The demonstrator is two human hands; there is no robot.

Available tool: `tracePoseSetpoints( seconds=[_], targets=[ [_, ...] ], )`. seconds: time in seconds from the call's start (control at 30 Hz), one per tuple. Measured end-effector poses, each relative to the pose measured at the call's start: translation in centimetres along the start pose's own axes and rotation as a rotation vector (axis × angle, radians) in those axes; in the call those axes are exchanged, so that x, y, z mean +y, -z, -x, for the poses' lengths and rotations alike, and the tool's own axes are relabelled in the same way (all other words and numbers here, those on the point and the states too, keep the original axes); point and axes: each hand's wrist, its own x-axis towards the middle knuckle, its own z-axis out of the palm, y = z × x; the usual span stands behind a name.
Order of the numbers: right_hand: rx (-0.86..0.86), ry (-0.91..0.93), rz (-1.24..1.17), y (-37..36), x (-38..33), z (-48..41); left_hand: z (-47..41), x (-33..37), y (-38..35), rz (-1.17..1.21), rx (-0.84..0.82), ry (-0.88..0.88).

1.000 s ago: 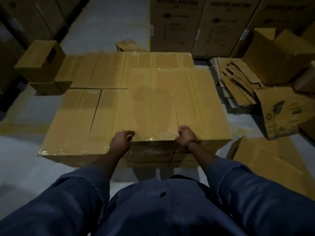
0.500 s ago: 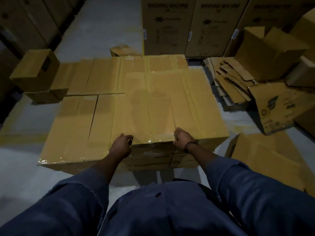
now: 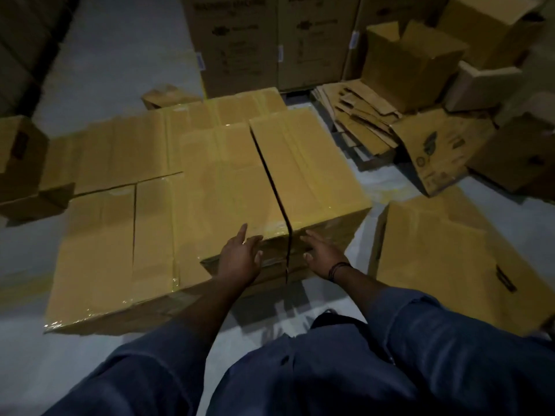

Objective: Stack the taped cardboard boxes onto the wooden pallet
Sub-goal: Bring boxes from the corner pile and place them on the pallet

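Several taped cardboard boxes stand packed together in the middle of the floor, with a lower layer (image 3: 99, 241) at the left. Two upper boxes sit side by side: a left one (image 3: 219, 181) and a right one (image 3: 306, 175), with a dark gap between them. My left hand (image 3: 240, 259) lies with straight fingers on the near top edge of the left upper box. My right hand (image 3: 321, 253) is spread open against the near face of the right upper box, just right of the gap. Neither hand holds anything. The wooden pallet is hidden under the boxes.
Tall printed washing machine cartons (image 3: 270, 40) stand behind the stack. A pile of flattened cardboard (image 3: 360, 121) and open boxes (image 3: 414, 61) lie at the right. Another box (image 3: 450, 259) sits close at my right, and one (image 3: 18, 157) at the far left.
Both hands let go of the near edge of the upper box and now lie open, closer together. A dark gap now shows between the two upper boxes. The view has shifted and tilted.
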Motion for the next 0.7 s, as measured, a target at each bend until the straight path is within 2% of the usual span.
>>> tracePoseSetpoints(
  seconds=[0.23,0.4,0.7],
  targets=[
    [0.087,-0.028,0.013,2.2,6.1,4.7,-1.1,7.8,-3.7,0.049,-0.06,-0.276],
    [0.174,-0.199,-0.029,5.0,13.6,8.8,-3.0,15.8,-7.0,-0.001,-0.137,-0.431],
    [0.267,-0.497,-0.107,10.9,30.5,17.6,-6.4,32.1,-15.6,-0.062,-0.359,-0.589]
  ],
)
